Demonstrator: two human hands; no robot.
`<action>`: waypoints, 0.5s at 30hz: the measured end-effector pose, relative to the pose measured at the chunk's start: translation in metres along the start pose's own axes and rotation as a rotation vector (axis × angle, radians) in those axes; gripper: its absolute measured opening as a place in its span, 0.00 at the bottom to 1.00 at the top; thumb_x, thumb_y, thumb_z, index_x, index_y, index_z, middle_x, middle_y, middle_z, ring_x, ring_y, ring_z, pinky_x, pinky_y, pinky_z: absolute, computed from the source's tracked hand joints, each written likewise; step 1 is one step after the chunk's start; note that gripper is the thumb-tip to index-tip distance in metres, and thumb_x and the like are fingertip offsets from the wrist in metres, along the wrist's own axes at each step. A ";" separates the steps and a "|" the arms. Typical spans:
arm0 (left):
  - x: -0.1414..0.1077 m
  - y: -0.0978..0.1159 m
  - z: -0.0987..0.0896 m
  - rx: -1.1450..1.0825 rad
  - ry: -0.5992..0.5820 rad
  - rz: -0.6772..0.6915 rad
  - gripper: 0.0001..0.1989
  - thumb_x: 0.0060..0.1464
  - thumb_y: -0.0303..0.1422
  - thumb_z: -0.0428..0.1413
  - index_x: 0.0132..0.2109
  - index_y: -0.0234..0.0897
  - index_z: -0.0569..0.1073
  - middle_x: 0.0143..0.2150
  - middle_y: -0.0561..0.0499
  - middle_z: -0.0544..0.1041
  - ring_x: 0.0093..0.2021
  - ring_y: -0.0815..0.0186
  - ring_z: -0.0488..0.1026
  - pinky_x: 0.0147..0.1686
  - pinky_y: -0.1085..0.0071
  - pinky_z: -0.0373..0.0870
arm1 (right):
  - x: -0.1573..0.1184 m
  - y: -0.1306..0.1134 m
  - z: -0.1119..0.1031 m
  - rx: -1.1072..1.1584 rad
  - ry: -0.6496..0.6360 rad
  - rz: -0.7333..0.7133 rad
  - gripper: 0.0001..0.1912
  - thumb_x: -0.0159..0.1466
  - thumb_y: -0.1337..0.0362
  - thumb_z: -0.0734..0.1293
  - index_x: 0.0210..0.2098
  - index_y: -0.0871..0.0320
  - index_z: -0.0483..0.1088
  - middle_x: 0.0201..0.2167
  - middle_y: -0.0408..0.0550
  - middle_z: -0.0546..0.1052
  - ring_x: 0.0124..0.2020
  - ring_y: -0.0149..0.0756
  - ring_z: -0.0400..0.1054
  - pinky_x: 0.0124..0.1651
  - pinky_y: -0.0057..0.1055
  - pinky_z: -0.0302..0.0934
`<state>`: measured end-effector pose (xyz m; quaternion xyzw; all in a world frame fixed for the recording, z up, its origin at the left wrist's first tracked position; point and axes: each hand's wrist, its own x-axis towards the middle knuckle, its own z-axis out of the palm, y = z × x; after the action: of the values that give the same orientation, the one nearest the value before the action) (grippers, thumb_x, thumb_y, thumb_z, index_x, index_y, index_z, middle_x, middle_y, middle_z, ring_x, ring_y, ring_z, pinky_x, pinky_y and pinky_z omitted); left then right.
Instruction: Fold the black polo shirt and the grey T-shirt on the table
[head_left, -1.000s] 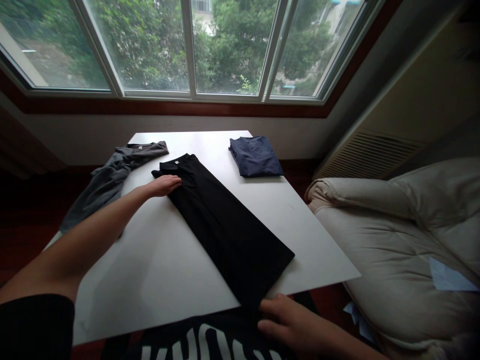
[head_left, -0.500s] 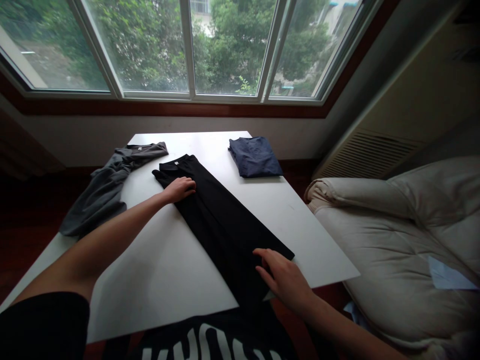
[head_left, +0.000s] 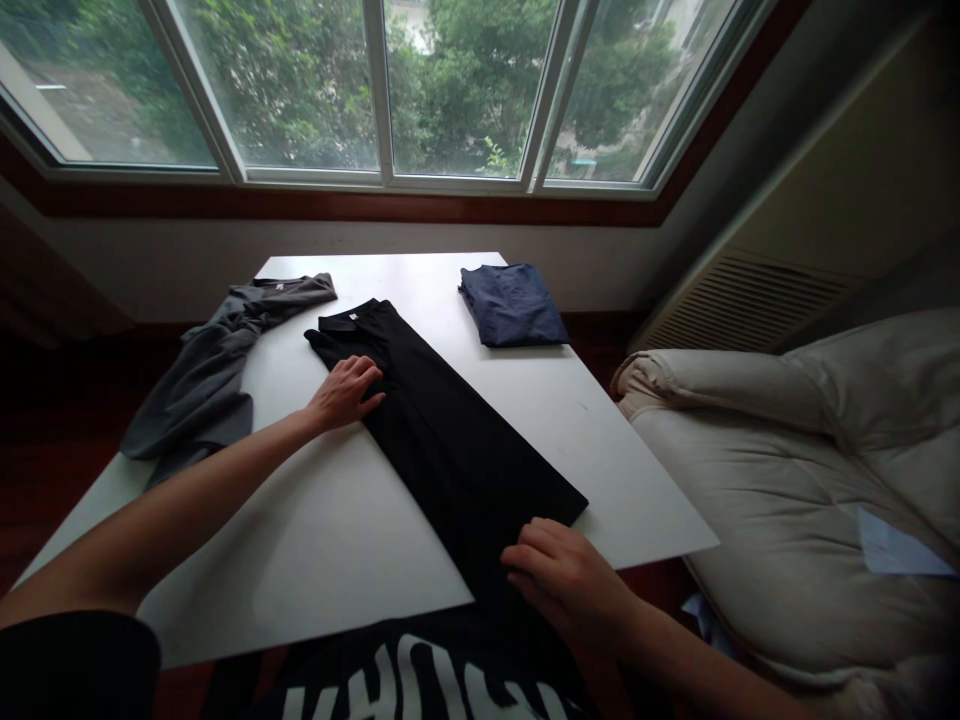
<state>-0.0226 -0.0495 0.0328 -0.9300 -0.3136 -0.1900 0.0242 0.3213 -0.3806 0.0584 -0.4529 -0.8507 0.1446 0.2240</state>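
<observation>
Black trousers (head_left: 450,420) lie lengthwise on the white table, waistband at the far left and legs running to the near right edge. My left hand (head_left: 346,393) rests on their left side below the waistband, fingers apart. At the near end, my right hand (head_left: 555,570) has its fingers closed at the lower leg, where the cloth hangs over the table edge. A grey garment (head_left: 217,370) lies loosely along the left side of the table. The folded navy cloth (head_left: 514,305) sits at the far right.
The white table (head_left: 315,540) stands below a window (head_left: 315,190) with a reddish-brown frame. A cream padded sofa (head_left: 750,480) is on the right, with a pale paper-like sheet (head_left: 900,543) on it.
My left hand has shifted slightly left and toward me, its thumb now apart. My right hand has moved lower toward the near edge, and its fingers have closed. The view has tilted slightly.
</observation>
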 end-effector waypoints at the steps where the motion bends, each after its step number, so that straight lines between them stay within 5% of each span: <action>1: -0.005 0.001 -0.005 -0.009 -0.029 0.002 0.10 0.65 0.42 0.57 0.47 0.41 0.73 0.49 0.43 0.73 0.50 0.51 0.69 0.52 0.53 0.66 | 0.002 -0.001 0.001 -0.001 -0.017 -0.025 0.09 0.74 0.64 0.62 0.47 0.56 0.74 0.37 0.50 0.76 0.38 0.40 0.67 0.41 0.37 0.60; 7: -0.030 0.010 -0.033 -0.201 -0.272 0.149 0.15 0.64 0.45 0.59 0.52 0.44 0.76 0.50 0.44 0.74 0.49 0.54 0.71 0.53 0.57 0.66 | 0.017 0.007 0.001 -0.008 -0.047 0.126 0.13 0.75 0.65 0.60 0.53 0.55 0.75 0.43 0.53 0.76 0.44 0.42 0.69 0.49 0.40 0.65; 15: -0.028 0.033 -0.034 -0.314 -0.331 0.169 0.06 0.67 0.37 0.58 0.43 0.42 0.78 0.45 0.46 0.76 0.46 0.58 0.71 0.49 0.61 0.67 | 0.030 0.016 -0.003 -0.053 -0.156 0.228 0.10 0.73 0.63 0.64 0.51 0.53 0.75 0.44 0.49 0.74 0.43 0.39 0.71 0.46 0.33 0.65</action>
<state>-0.0354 -0.0977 0.0566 -0.9639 -0.2008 -0.0787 -0.1564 0.3194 -0.3465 0.0613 -0.5399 -0.8120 0.1814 0.1273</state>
